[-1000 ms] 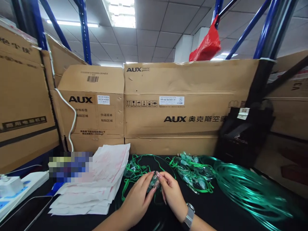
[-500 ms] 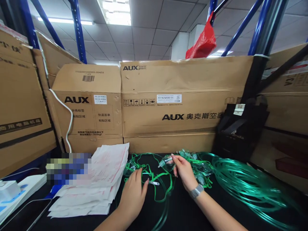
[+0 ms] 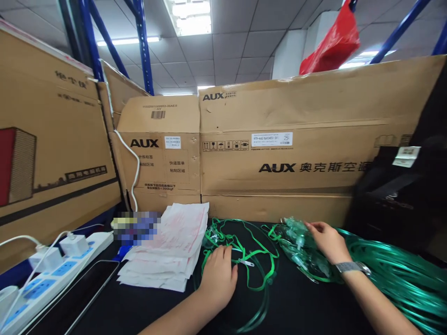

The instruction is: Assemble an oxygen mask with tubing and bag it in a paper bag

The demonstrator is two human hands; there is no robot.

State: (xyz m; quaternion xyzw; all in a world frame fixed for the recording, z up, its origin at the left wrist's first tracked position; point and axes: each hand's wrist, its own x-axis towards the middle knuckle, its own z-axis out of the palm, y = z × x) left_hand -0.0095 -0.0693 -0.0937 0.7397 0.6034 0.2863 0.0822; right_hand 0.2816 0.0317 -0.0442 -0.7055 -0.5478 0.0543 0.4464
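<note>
My left hand [image 3: 220, 274] lies over a loose tangle of green elastic straps [image 3: 260, 255] and clear green tubing [image 3: 260, 316], fingers together and curled down. What they grip is hidden beneath the hand. Just beyond the thumb a small white slotted piece [image 3: 247, 263] pokes out. My right hand [image 3: 326, 239] is at a pile of clear green oxygen masks [image 3: 296, 246], its thumb and fingers closed on the edge of a mask at the top. Behind my left fingers another clear green part [image 3: 213, 235] shows among the straps.
Coiled green tubing [image 3: 394, 270] fills the right side. Left of my hands lie a stack of white printed sheets [image 3: 167, 251], a phone [image 3: 80, 293] and a power strip [image 3: 56, 274]. Cardboard boxes [image 3: 237, 177] wall the back; a black bag [image 3: 380, 200] hangs at right.
My right hand has carried a mask rightward from the middle to the pile. My left hand has stayed on the straps. The view has turned left.
</note>
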